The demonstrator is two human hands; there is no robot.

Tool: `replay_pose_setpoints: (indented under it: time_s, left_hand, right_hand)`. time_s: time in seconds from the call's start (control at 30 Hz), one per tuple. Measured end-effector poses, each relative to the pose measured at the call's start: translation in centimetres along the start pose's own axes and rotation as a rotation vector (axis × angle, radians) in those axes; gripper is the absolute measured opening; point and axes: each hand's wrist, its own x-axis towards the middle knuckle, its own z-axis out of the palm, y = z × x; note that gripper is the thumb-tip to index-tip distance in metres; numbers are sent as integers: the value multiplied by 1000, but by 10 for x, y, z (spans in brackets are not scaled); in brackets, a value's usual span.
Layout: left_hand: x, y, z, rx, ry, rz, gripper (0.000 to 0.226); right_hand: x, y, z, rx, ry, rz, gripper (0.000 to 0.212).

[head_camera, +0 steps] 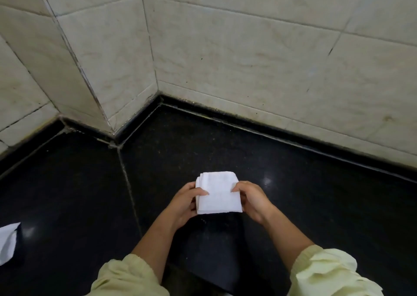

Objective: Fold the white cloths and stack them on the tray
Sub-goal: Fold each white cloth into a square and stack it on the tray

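Both hands hold one folded white cloth (217, 194) between them. The left hand (184, 203) grips the cloth's left edge, with its thumb lying flat across the top and its fingers curled beneath. The right hand (251, 199) mirrors it on the right edge, thumb on top and pointing inward, fingers tucked under. The two thumbs point toward each other and do not touch.

The cloth is a thick, squarish pad, and several layers show stepped along its left side and far corner. It sits in front of the person, near the middle of the black speckled tabletop (316, 194). Whether its underside rests on anything cannot be told.

Just below the hands, on the near side, lies a flat dark tray (214, 250), duller than the glossy surface around it. Its outline is hard to follow against the black.

A second white cloth (6, 243) lies loose and unfolded at the far left edge of the view, well apart from the hands.

Pale yellow-green sleeves (327, 273) are pushed up both forearms. Cream tiled walls (248, 47) with dark grout lines meet the tabletop at an angled corner.
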Motion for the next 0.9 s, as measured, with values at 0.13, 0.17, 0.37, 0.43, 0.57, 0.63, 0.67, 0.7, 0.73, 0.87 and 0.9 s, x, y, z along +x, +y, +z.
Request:
replay_pose_setpoints:
  time_s: [0.13, 0.17, 0.37, 0.43, 0.57, 0.63, 0.67, 0.7, 0.73, 0.87, 0.9]
  left_hand:
    - [-4, 8, 27, 82, -103, 14, 44]
    - [-4, 9, 36, 109, -138, 14, 45]
    - [-5, 8, 94, 236, -307, 7, 48]
    - [-10, 1, 118, 275, -347, -8, 48]
    - [-20, -21, 168, 348, -448, -38, 46]
    - [-28, -33, 196, 386, -494, -43, 45]
    - [-31, -39, 210, 401, -512, -41, 45]
    - [-35, -45, 224, 413, -529, -40, 44]
    - [-39, -52, 238, 420, -544, -39, 44]
    - [-60, -84, 300, 471, -605, -29, 45]
    - [-67, -94, 317, 475, -616, -27, 45]
  right_hand:
    - [-20, -4, -28, 62, 77, -55, 28]
    - [-26, -4, -38, 82, 105, -73, 30]
    - [-67, 2, -96, 187, 242, -146, 23]
    - [-86, 9, -119, 205, 290, -161, 24]
    - [-127, 24, -168, 230, 381, -180, 26]
    - [-147, 30, -193, 252, 431, -188, 26]
    - [-156, 33, -205, 259, 453, -195, 27]
    - [-166, 34, -218, 264, 472, -202, 29]
    - [-176, 36, -231, 264, 488, -210, 30]
    - [-220, 46, -289, 269, 548, -232, 35]
    - [-233, 50, -305, 265, 563, -236, 35]
